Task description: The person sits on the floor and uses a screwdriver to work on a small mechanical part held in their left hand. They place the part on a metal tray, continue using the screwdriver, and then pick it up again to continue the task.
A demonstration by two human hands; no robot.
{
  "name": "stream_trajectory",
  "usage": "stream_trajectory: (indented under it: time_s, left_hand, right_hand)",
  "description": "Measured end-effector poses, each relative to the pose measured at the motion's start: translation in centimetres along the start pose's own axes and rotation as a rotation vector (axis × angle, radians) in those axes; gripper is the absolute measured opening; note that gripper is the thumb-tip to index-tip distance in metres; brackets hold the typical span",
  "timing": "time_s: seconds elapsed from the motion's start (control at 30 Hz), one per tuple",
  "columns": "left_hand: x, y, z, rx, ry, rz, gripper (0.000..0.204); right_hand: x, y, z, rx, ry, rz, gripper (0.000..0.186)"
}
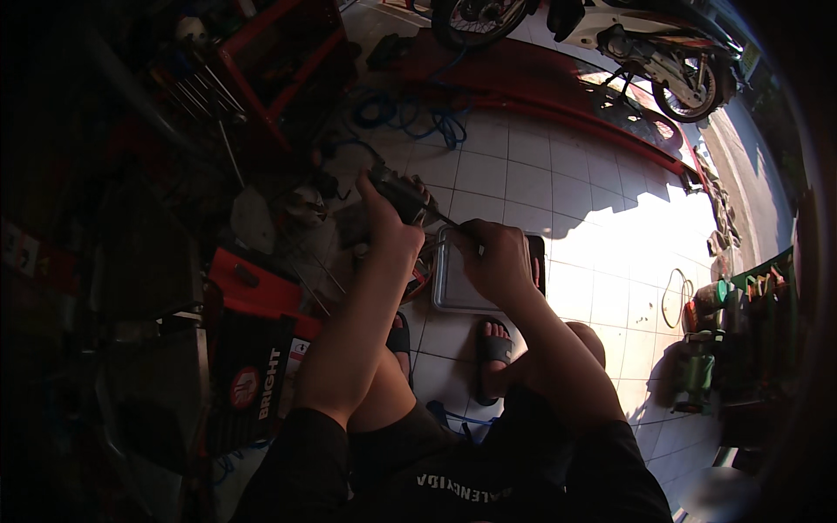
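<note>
My left hand [390, 216] is closed around a dark, thick-bodied tool [403, 195], raised above the floor in front of my knees. From the tool a thin dark shaft [438, 214] slants down to the right. The fingers of my right hand [501, 260] are closed at the far end of this shaft; its tip is hidden by them. Below my right hand lies a grey metal tray [446, 295] on the tiles, partly covered by hand and forearm. Shadow hides the tool's exact kind.
A red tool cart [288, 87] stands far left, with a coiled blue hose [375, 112] beside it. A red motorcycle lift [540, 113] and a motorcycle [619, 48] are at the back. On the left sits a red-and-black case [253, 288]; a green rack [758, 279] holds bottles at right.
</note>
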State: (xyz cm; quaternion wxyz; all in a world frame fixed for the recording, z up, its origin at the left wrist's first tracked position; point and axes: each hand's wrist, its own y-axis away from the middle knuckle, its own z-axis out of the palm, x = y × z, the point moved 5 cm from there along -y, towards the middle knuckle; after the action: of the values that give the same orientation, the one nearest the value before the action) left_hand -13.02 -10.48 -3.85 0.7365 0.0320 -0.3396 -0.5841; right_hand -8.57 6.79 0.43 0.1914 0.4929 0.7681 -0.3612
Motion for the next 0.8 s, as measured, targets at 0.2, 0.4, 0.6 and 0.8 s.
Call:
stream_trajectory:
  time_s: [0.2, 0.4, 0.6, 0.8]
  left_hand:
    - [-0.1, -0.3, -0.4, -0.005, -0.089, 0.04, 0.05]
    - [-0.5, 0.9, 0.3, -0.02, -0.176, 0.005, 0.05]
    - [-1.8, 0.0, 0.5, -0.056, -0.221, 0.007, 0.048]
    - [-2.0, 0.6, 1.0, -0.117, -0.241, -0.03, 0.048]
  right_hand:
    - [3.2, 0.1, 1.8, -0.321, -0.399, 0.236, 0.024]
    - [2.1, 0.5, 1.9, -0.559, -0.729, 0.521, 0.03]
    - [3.5, 1.0, 3.8, -0.534, -1.068, 0.639, 0.031]
    - [2.7, 1.3, 3.7, -0.602, -1.014, 0.637, 0.032]
